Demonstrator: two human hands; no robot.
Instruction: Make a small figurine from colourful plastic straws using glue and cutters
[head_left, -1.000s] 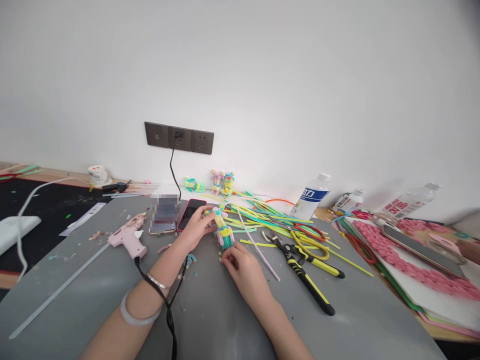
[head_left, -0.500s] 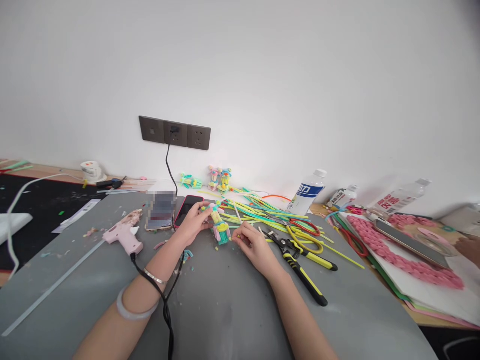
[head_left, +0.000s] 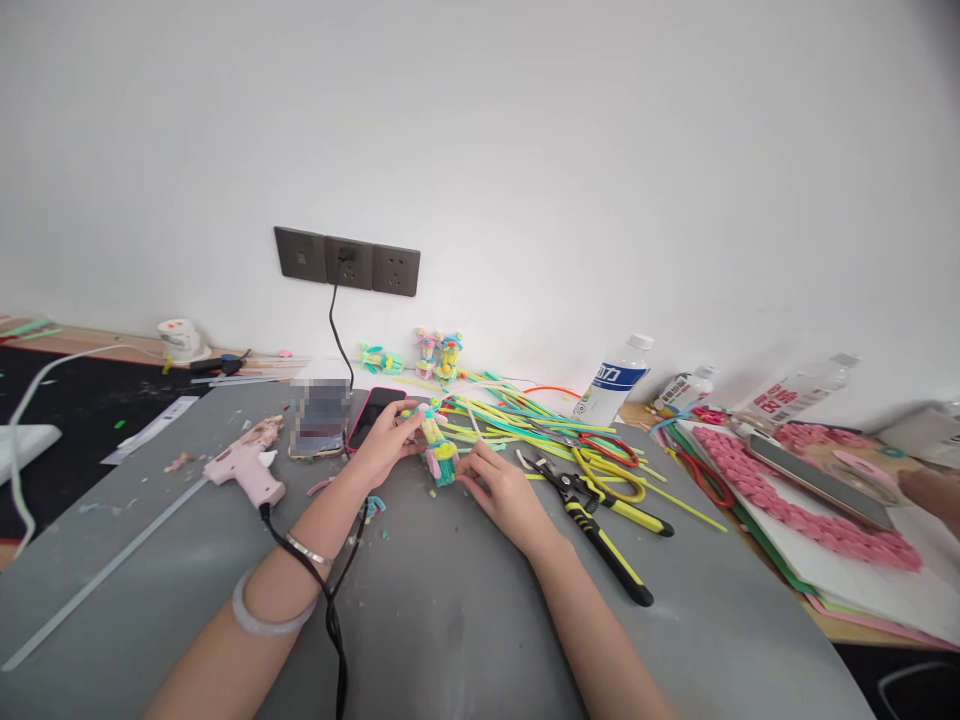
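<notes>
A small pastel figure [head_left: 436, 447] of twisted pipe cleaners lies on the grey table [head_left: 450, 620] near its far middle. My left hand [head_left: 388, 440] holds the figure's upper end, fingers closed round it. My right hand [head_left: 501, 492] sits just right of the figure's lower end, with fingers curled and fingertips pinched at the figure or a small piece beside it. A heap of yellow, green and blue pipe cleaners [head_left: 517, 420] lies right behind both hands.
A pink glue gun [head_left: 244, 465] lies left, its black cord [head_left: 330, 610] crossing my left forearm. Two phones [head_left: 341, 420] rest behind my left hand. Yellow-black pliers [head_left: 600, 535] and scissors [head_left: 611, 470] lie right. Water bottles [head_left: 615, 380], finished figures [head_left: 439, 355] and a pink braided board [head_left: 802, 510] stand beyond. Another person's hand [head_left: 930, 490] shows far right.
My right hand moved up from below the figure to its right side and now pinches at its lower end. My left hand kept its hold. The view shifted slightly.
</notes>
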